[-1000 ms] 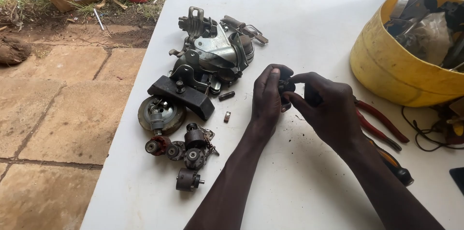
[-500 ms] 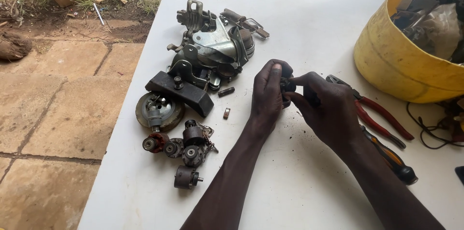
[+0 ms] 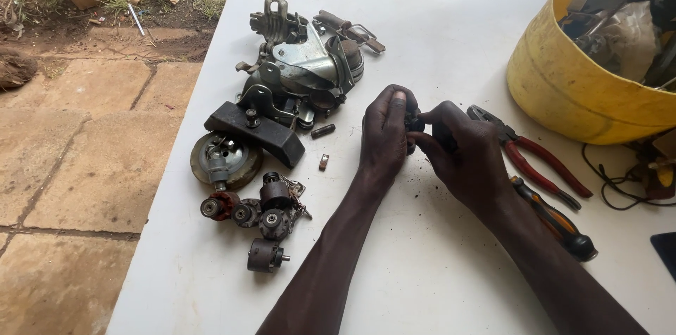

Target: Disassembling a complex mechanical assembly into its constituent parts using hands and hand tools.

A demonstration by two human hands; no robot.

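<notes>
Both hands pinch one small dark part above the table.
Left hand (image 3: 386, 134) and right hand (image 3: 461, 155) hold small dark part (image 3: 415, 123) between them, fingertips closed; table (image 3: 436, 32) beneath.

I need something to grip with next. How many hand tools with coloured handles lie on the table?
2. Red-handled pliers right of the right hand; an orange-and-black screwdriver just below them. The yellow tub may hide more.
</notes>
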